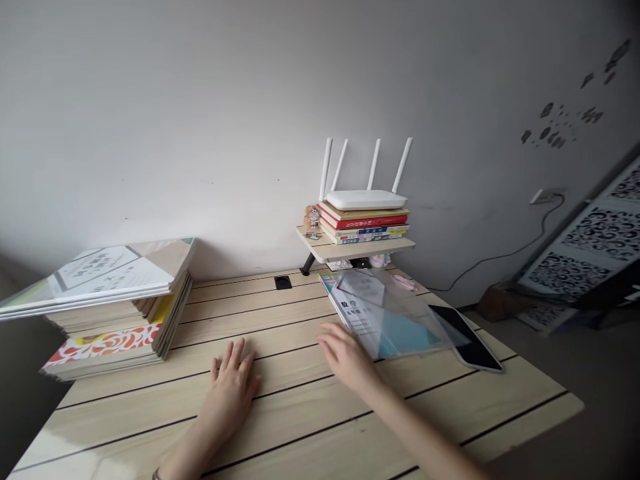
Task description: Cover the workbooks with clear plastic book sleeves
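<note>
My left hand (233, 383) rests palm down on the slatted wooden desk (285, 413), its fingers apart and nothing in them. To its right, my right hand (347, 360) is at the lower left edge of a maths textbook (355, 317), fingers stretched out and holding nothing visible. Whether the right fingertips touch the desk, I cannot tell. A clear plastic book cover (413, 317) lies over the textbook and reaches past its right side. Its right end overlaps a dark-screened phone or tablet (475, 350).
At the left stands a tall stack of books (113, 340), its top ones jutting over the edge. A raised shelf (350, 250) at the back holds books (367, 227) and a white router (367, 199). A black cable-hole cover (283, 283) sits near the wall.
</note>
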`<state>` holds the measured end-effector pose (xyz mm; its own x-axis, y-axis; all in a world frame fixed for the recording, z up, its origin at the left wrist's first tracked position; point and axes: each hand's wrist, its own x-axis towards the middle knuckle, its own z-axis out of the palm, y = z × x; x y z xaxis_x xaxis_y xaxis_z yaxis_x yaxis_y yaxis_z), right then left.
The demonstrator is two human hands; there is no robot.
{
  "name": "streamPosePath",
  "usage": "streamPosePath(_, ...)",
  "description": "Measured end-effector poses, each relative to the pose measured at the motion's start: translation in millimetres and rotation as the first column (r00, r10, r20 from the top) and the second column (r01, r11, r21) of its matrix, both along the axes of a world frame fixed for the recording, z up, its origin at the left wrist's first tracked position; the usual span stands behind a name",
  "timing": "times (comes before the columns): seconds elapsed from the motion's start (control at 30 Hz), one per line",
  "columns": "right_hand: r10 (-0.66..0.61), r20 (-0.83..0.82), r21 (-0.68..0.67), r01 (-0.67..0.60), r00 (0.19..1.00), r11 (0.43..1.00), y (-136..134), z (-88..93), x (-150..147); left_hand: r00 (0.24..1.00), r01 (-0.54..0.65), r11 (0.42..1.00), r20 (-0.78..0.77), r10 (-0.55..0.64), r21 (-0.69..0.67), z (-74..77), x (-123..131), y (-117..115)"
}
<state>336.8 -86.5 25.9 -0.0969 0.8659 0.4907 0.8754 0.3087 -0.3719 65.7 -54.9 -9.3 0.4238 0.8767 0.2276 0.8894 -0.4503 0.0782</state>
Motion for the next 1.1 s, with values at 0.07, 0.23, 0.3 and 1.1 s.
streamPosePath(0.07,-0.190,0.150,-0.040,0.198,0.970,0.979,5.8,3.4,27.6,1.000,0.017,1.000,0.003,-0.017,-0.024,-6.2,-4.1,2.5)
streamPosePath(0.23,-0.352,0.334,-0.211,0.433,0.874,0.876,14.3,-3.9,62.5,0.998,0.059,0.998,0.029,-0.060,0.010,-11.0,-11.4,5.8)
streamPosePath(0.3,-0.341,0.334,-0.222,0.425,0.879,0.877,15.6,-9.5,65.9,0.997,0.064,0.998,0.032,-0.065,0.015,-10.9,-11.6,5.4)
streamPosePath(1.1,-0.318,0.574,-0.172,0.491,0.755,0.854,27.2,-6.5,46.0,0.992,0.107,0.992,0.074,-0.102,-0.068,0.0,-12.2,-0.5)
